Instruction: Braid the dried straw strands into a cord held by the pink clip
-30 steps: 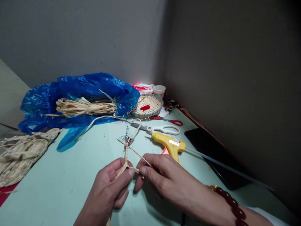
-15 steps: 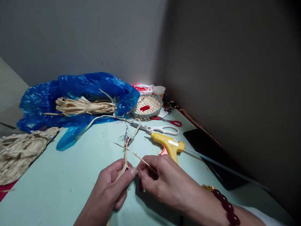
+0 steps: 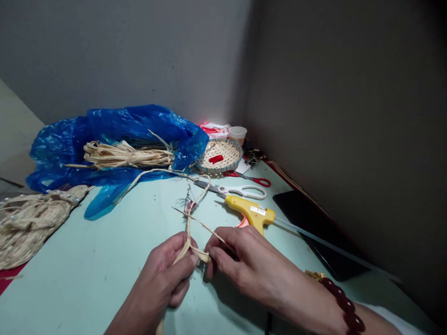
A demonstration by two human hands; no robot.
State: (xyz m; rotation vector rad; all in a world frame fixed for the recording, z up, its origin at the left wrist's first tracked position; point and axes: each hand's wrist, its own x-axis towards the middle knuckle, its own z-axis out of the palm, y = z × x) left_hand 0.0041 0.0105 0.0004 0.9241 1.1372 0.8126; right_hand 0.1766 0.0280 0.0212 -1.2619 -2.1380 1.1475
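Both hands pinch one raffia strand (image 3: 189, 237) between them: the left hand (image 3: 164, 274) clamped on its lower run, the right hand (image 3: 241, 264) on the knotted bit. Beneath them lies a pale green tabletop (image 3: 84, 270), set into a grey corner. Just beyond the right hand sits a yellow glue gun (image 3: 251, 213). Since a moment ago, a small loop has formed between the fingertips.

The raffia strand (image 3: 189, 237) looks dry, fibrous and matt, like the raffia bundle (image 3: 126, 155) on the glossy, crinkled blue plastic bag (image 3: 134, 124). The glue gun (image 3: 250, 213) is smooth yellow plastic; the tabletop (image 3: 84, 270) is smooth, pale and matt.
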